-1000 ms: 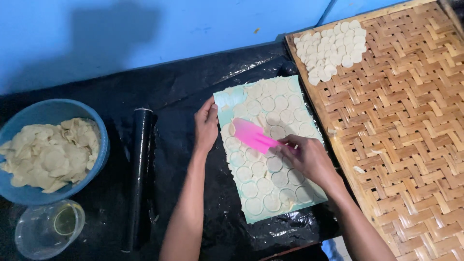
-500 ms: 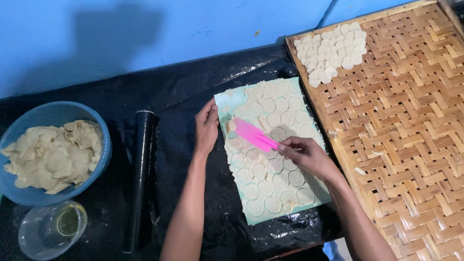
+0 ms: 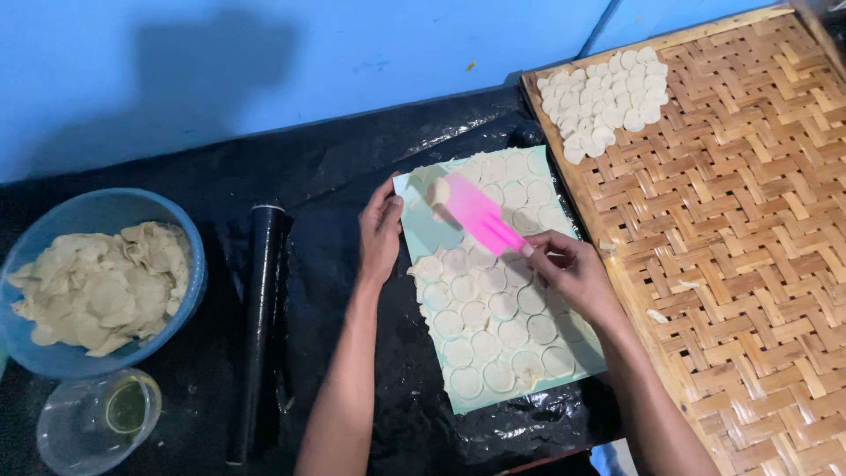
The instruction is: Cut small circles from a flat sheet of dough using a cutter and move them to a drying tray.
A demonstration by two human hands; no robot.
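Observation:
A pale green board (image 3: 418, 231) lies on black plastic and is covered with several thin round dough discs (image 3: 492, 310). My left hand (image 3: 380, 231) rests flat on the board's left edge, fingers together. A pink spatula (image 3: 476, 212) is gripped by my right hand (image 3: 571, 269); its blade lies near the board's top left corner with one dough piece (image 3: 438, 189) on its tip. That corner of the board is bare.
A woven bamboo tray (image 3: 740, 229) lies to the right, with a patch of dough discs (image 3: 604, 99) at its far corner. To the left are a black rolling pin (image 3: 256, 326), a blue bowl (image 3: 189, 256) of dough scraps and a clear cup (image 3: 92, 421). A blue wall stands behind.
The spatula has slid from the board's middle up toward the top left corner and lifted a dough piece, baring the green board there. My left hand has stayed on the edge.

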